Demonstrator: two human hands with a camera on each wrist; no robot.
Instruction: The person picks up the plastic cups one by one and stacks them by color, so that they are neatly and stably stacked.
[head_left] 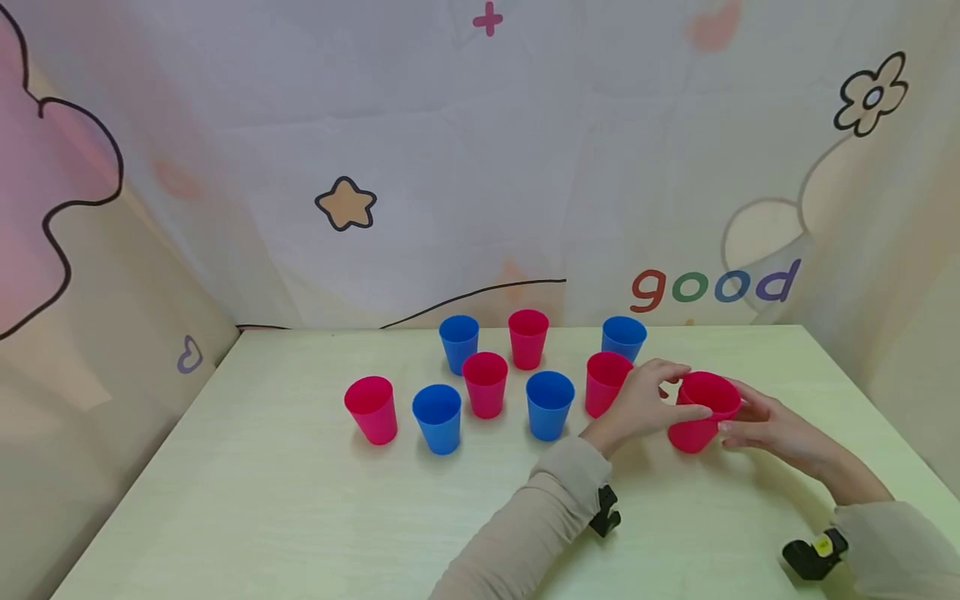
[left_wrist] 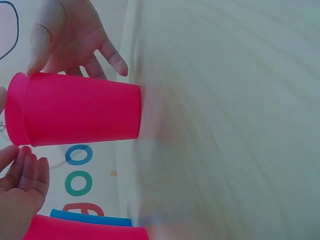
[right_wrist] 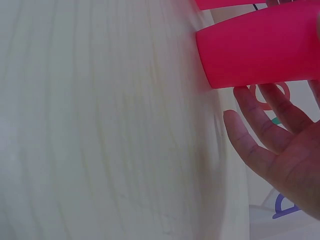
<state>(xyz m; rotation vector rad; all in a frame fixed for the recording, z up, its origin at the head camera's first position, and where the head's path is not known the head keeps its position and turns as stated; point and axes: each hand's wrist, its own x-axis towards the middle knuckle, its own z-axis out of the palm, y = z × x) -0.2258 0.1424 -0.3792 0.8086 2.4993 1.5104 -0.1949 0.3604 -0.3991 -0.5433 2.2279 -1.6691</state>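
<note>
Both hands are at a red-pink cup (head_left: 693,435) on the right part of the table, upright with its mouth up. My left hand (head_left: 648,400) holds the rim from the left, thumb in front and fingers behind. From the other side my right hand (head_left: 787,437) grips the upper part of the cup. In the left wrist view the cup (left_wrist: 82,109) shows a second edge line below its rim; whether two cups are nested cannot be told. The right wrist view shows the right hand's lower fingers (right_wrist: 270,122) spread beside the cup (right_wrist: 260,47).
Left of the hands stand several upright cups, blue (head_left: 550,408) and red-pink (head_left: 485,387), in staggered rows. One red-pink cup (head_left: 607,383) is close behind the left wrist, with a blue cup (head_left: 624,337) behind it. A printed curtain (head_left: 450,167) borders the pale table (head_left: 300,517).
</note>
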